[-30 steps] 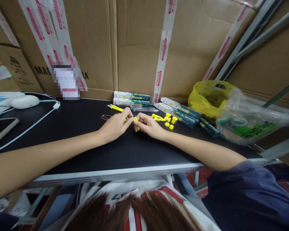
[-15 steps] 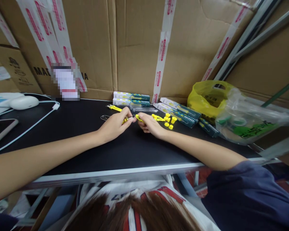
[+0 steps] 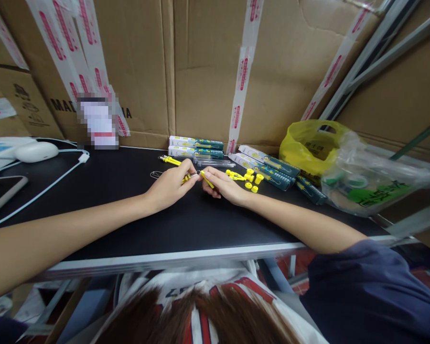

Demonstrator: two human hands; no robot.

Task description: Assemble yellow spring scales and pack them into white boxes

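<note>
My left hand (image 3: 172, 185) pinches a small yellow part with a metal wire (image 3: 189, 178) between thumb and fingers, mostly hidden by the hand. Opposite it, my right hand (image 3: 224, 185) is closed on a flat yellow plastic piece (image 3: 207, 179). A small metal ring or wire end lies between the two sets of fingertips, too small to make out well. Behind my left hand are yellow sticks (image 3: 170, 160) and a wire loop (image 3: 155, 175). Loose yellow plastic caps (image 3: 259, 178) and flat yellow pieces (image 3: 235, 176) lie just right of my right hand.
Slim printed boxes (image 3: 195, 143) lie at the back, with more boxes (image 3: 265, 169) at right and clear tubes (image 3: 217, 163) between. A yellow bag (image 3: 304, 148) and a clear bag (image 3: 369, 186) stand right. A white cable (image 3: 43, 195) and phone (image 3: 2, 193) are left.
My right hand has turned the flat yellow piece, which now slants down toward the right. My left hand has stayed in nearly the same place.
</note>
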